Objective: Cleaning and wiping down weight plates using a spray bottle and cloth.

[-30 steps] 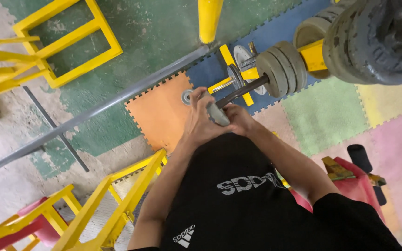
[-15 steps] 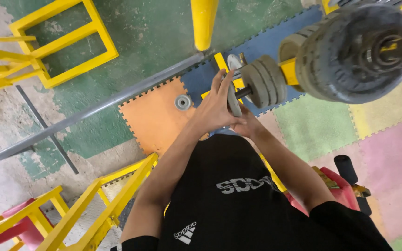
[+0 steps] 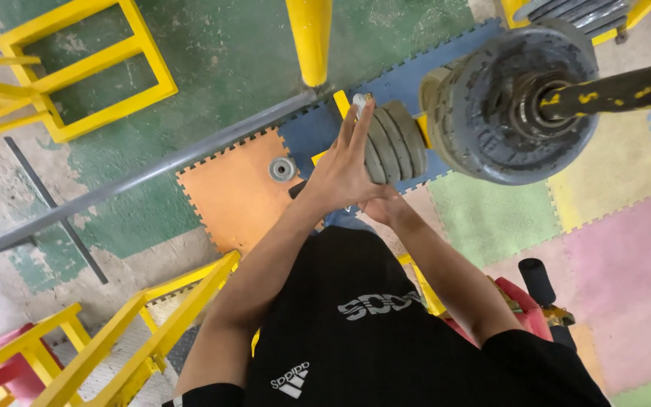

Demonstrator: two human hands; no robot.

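A stack of small grey weight plates sits on a low bar above the blue floor mat. My left hand lies flat against the near face of the stack, fingers straight and together. My right hand is just below the stack, touching its underside, with the fingers hidden. A small grey disc lies loose on the orange mat, left of my hands. My black shirt fills the bottom of the view.
A big loaded barbell end with a yellow-flecked bar hangs close at upper right. Yellow steel frames stand upper left, more lower left. A grey pipe crosses the floor. Coloured foam mats lie right.
My hands carried a small plate up and right to the stack. My left hand went from gripping to lying flat against it. The view swung toward the large barbell.
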